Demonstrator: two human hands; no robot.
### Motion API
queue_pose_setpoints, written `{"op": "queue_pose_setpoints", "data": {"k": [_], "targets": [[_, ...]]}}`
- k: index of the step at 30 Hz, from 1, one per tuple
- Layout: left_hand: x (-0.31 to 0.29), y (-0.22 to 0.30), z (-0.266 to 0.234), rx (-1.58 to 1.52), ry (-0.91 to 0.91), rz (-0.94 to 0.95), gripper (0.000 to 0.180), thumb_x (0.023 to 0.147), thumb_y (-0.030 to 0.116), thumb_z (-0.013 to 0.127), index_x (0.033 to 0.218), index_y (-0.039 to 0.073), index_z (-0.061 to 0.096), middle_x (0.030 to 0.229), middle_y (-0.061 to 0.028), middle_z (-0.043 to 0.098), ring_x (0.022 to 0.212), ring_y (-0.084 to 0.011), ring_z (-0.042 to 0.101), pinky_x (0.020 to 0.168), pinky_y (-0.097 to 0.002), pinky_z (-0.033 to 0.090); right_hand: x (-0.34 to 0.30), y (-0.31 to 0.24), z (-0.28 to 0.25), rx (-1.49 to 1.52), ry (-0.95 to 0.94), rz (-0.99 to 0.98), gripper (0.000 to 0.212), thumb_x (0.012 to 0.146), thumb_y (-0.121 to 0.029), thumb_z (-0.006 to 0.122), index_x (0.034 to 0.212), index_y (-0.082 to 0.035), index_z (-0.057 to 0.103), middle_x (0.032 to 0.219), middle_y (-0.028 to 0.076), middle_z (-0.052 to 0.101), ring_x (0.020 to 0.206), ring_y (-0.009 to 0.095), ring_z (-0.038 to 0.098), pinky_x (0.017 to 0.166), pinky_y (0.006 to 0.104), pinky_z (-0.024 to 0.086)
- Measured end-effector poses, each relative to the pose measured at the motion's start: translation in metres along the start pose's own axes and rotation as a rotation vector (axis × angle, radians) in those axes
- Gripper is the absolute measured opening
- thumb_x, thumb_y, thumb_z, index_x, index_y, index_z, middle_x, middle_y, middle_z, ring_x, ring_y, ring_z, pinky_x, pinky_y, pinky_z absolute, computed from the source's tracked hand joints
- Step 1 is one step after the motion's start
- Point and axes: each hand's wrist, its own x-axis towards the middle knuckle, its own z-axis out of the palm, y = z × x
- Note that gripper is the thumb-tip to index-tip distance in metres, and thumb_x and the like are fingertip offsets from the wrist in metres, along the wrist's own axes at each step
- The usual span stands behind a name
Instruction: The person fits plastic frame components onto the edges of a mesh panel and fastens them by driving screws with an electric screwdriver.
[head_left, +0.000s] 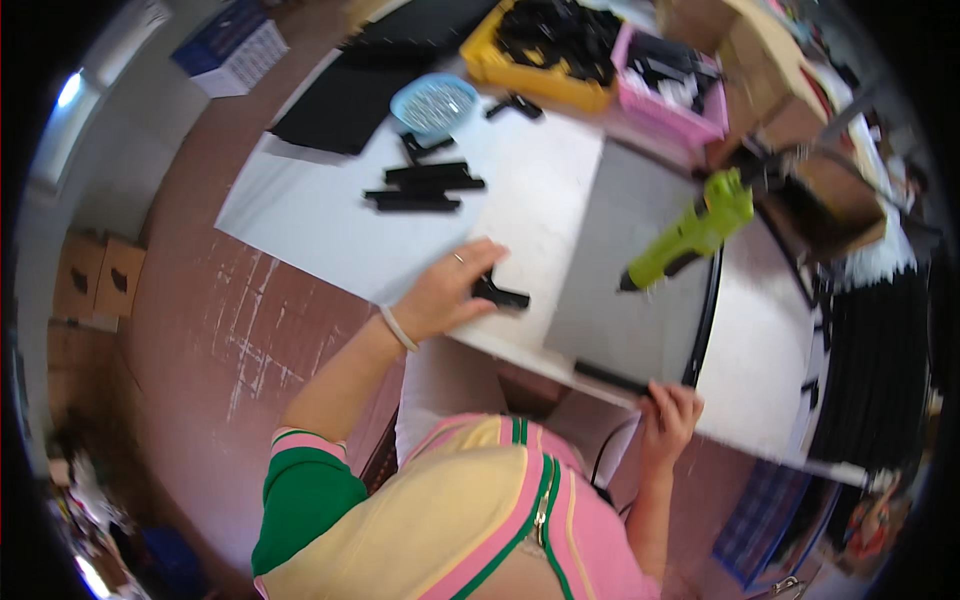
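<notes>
Near the front edge of the white table, my left hand [445,290] curls its fingers and thumb around a small black L-shaped bracket [506,296], part of it hidden by the hand. My right hand [668,420] is closed on the corner of a black frame, whose short bar [610,377] lies along the table's front edge. A long curved black bar [711,310] runs from there toward the back, beside a grey mat [625,240]. Above the mat hangs a green electric screwdriver [690,232], touched by neither hand.
Several black strips [430,187] lie behind my left hand, with a blue bowl of small metal screws [434,106] beyond. A yellow crate [480,62] and a pink basket [690,122] hold black parts at the back. Dark bars [870,370] are stacked at the right.
</notes>
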Motion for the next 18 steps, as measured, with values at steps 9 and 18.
{"op": "queue_pose_setpoints", "data": {"k": [9, 18], "targets": [[0.096, -0.109, -0.076, 0.465, 0.402, -0.444, 0.014, 0.087, 0.013, 0.063, 0.091, 0.004, 0.073, 0.101, -0.0157, 0.069, 0.095, -0.0341, 0.063, 0.086, -0.0428, 0.05, -0.003, -0.002, 0.0, 0.017, -0.01, 0.035, 0.031, 0.07, 0.0, 0.077, 0.1, -0.005, 0.073, 0.097, 0.008, 0.061, 0.099, 0.027, 0.052, 0.088, 0.0378, 0.044], [0.1, -0.15, -0.094, 0.285, 0.179, -0.861, 0.08, 0.065, 0.037, 0.09, 0.126, 0.002, 0.052, 0.123, -0.0225, 0.063, 0.118, -0.0347, 0.059, 0.1, -0.039, 0.047, -0.002, -0.005, 0.0, 0.022, 0.005, 0.057, 0.03, 0.069, -0.003, 0.078, 0.099, -0.007, 0.074, 0.097, 0.006, 0.062, 0.099, 0.027, 0.052, 0.087, 0.0379, 0.044]]}}
